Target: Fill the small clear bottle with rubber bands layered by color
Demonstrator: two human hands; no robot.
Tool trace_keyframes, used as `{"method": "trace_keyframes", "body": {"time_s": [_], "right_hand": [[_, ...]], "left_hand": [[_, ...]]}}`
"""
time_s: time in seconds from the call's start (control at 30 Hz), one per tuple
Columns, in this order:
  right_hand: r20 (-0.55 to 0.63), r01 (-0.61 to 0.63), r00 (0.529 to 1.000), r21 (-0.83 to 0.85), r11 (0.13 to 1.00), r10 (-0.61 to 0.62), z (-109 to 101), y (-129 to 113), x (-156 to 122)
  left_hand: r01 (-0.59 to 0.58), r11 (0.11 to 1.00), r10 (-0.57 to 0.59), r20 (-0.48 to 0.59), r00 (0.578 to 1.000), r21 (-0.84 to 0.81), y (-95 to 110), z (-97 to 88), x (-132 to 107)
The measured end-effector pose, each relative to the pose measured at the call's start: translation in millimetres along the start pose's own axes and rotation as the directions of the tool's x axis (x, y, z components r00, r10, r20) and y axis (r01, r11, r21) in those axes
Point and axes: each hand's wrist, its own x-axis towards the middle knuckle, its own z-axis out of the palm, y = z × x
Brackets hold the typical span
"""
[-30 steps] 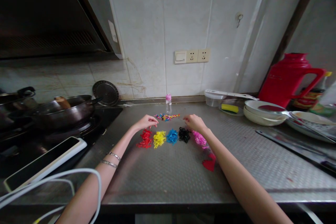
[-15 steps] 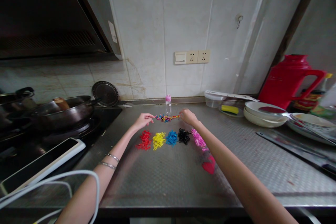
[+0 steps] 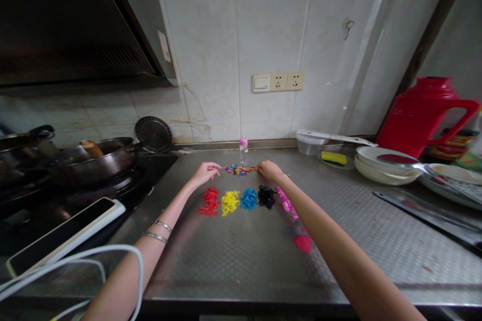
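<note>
A multicoloured strand of small loops (image 3: 240,170) stretches between my two hands at the back of the metal counter. My left hand (image 3: 205,173), wearing bracelets at the wrist, pinches its left end between thumb and finger. The right end is in the closed fingers of my right hand (image 3: 269,169). Nearer to me lie piles of loose loops in a row: red (image 3: 208,201), yellow (image 3: 230,202), blue (image 3: 248,199), black (image 3: 266,196) and pink (image 3: 286,204). My right forearm partly covers the pink pile. Whether the loops are rubber bands or plastic links is too small to tell.
A clear bottle with a pink cap (image 3: 243,150) stands behind the strand. To the left are a pan (image 3: 90,163), a phone-like device (image 3: 64,235) and a white cable (image 3: 124,247). At right are stacked bowls (image 3: 384,170), a knife (image 3: 422,215) and a red thermos (image 3: 422,115).
The whole view has shifted slightly, so things appear a little further right. Both hands stay at the strand's ends, and the strand keeps nearly the same place between them.
</note>
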Motion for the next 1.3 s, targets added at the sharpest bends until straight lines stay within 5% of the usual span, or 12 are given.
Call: {"method": "trace_keyframes", "body": {"time_s": [0.43,0.77,1.0,1.17,1.3], "right_hand": [[-0.119,-0.067,0.990,0.077,0.995,0.076,10.6,4.6,9.8],[-0.402,0.120,0.906,0.543,0.831,0.132,11.2,0.9,0.5],[-0.422,0.362,0.901,0.609,0.706,-0.099,-2.2,-54.0,-18.9],[-0.420,0.563,0.826,0.565,0.603,-0.376,-9.8,-103.9,-32.5],[-0.358,0.609,0.793,0.485,0.627,-0.493,-12.0,-131.1,-40.8]], "left_hand": [[0.002,0.999,-0.002,-0.005,1.000,-0.040,-4.4,-2.7,0.4],[-0.007,1.000,0.007,0.008,1.000,-0.025,-4.2,-1.0,-0.8],[0.012,1.000,-0.012,0.006,1.000,0.001,-4.8,2.6,-2.0],[0.004,1.000,-0.004,0.013,1.000,0.006,-7.1,2.3,-1.4],[0.001,1.000,-0.001,0.027,1.000,-0.005,-12.7,1.7,1.0]]}}
